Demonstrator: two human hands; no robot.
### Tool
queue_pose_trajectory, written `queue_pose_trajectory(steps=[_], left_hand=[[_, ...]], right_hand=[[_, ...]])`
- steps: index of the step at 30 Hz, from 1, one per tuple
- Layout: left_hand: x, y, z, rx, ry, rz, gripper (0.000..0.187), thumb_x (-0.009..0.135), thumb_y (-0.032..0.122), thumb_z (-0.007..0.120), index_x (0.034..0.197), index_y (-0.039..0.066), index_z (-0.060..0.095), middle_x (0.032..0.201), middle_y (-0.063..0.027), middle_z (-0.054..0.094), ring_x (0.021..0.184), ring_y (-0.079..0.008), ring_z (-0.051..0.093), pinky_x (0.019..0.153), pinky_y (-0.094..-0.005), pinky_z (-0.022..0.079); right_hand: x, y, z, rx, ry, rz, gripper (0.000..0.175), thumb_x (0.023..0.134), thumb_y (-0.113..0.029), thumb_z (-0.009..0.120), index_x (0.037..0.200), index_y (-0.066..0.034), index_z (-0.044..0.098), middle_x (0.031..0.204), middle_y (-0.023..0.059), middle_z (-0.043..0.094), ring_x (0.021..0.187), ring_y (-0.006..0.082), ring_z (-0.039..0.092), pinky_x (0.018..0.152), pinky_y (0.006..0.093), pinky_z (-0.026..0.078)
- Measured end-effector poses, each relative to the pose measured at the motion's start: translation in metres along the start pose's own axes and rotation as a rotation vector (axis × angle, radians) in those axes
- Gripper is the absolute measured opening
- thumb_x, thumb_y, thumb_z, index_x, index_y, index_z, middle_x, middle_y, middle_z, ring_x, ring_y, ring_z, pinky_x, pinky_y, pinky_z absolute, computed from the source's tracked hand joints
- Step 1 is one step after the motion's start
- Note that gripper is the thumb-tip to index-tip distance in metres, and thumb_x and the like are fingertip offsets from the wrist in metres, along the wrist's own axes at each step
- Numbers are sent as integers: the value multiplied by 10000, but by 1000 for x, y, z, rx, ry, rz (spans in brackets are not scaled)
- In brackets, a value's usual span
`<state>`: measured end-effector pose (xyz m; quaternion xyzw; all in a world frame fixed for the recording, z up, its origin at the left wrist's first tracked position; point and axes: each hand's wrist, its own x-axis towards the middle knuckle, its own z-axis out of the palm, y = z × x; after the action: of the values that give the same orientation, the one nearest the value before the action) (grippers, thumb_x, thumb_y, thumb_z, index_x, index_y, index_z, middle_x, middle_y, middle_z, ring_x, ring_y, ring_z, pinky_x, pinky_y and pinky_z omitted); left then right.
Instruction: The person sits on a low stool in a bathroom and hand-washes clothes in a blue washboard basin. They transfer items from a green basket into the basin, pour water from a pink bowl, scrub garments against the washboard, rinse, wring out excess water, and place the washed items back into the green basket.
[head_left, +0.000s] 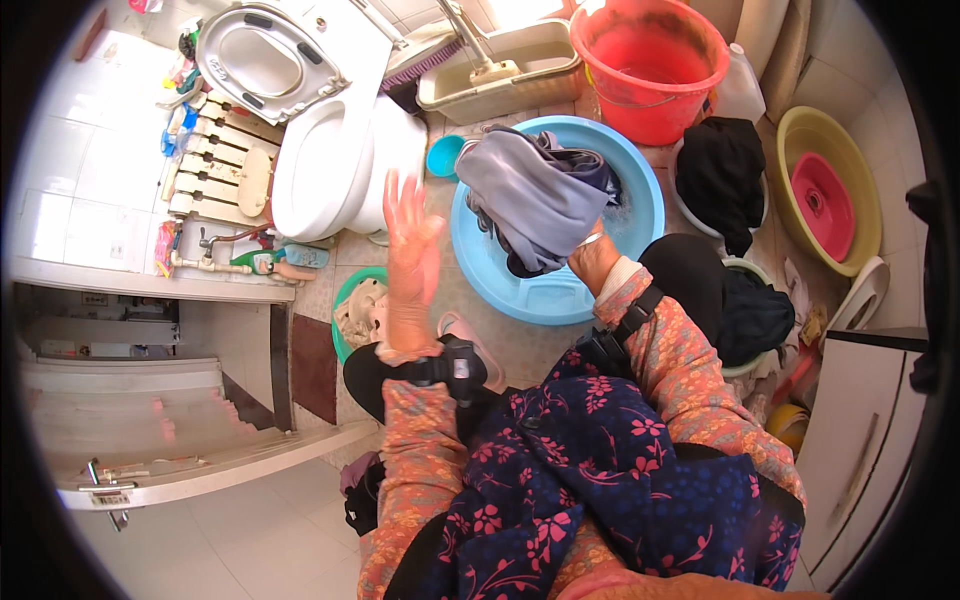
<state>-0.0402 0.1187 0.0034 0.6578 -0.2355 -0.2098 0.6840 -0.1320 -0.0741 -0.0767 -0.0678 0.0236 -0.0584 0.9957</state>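
A bundle of wet grey and dark cloth is held over a round light-blue plastic basin, which has a ribbed washboard part at its near side. My right hand grips the bundle from below on its near right side; the cloth covers most of the fingers. Soapy water shows in the basin beyond the cloth. My left hand is raised to the left of the basin, fingers extended and holding nothing. Below it sits a green basin with light-coloured cloth inside. A small turquoise cup stands at the blue basin's far left.
A white toilet stands at the left. Behind the basin are a mop bucket and a red bucket. Black clothes and dark clothes fill tubs on the right, near an olive basin and a white cabinet.
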Motion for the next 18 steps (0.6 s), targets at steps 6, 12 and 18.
queue_pose_trajectory(steps=[6,12,18], left_hand=[[7,-125,28,-167,98,24,746,1023,394,531,1598,154,120,1532,-88,358,1394,-283,388,1070,-425,406],[68,-97,26,-684,135,-106,589,1001,241,532,1510,68,293,1407,-85,492,1289,-226,463,1044,-366,431],[139,-49,29,-443,-263,-235,480,935,142,579,1399,43,507,1276,-91,596,1128,-173,576,1000,-296,449]], right_hand=[[-3,7,1,-56,21,13,437,976,-309,542,1331,-57,506,1299,124,521,1141,276,533,902,460,489],[-2,1,-14,-75,114,53,337,990,-210,543,1276,-33,565,1220,87,606,1061,204,607,887,366,524],[48,-15,-33,-445,61,73,219,990,-79,537,1170,-21,645,1035,34,684,906,124,664,808,274,555]])
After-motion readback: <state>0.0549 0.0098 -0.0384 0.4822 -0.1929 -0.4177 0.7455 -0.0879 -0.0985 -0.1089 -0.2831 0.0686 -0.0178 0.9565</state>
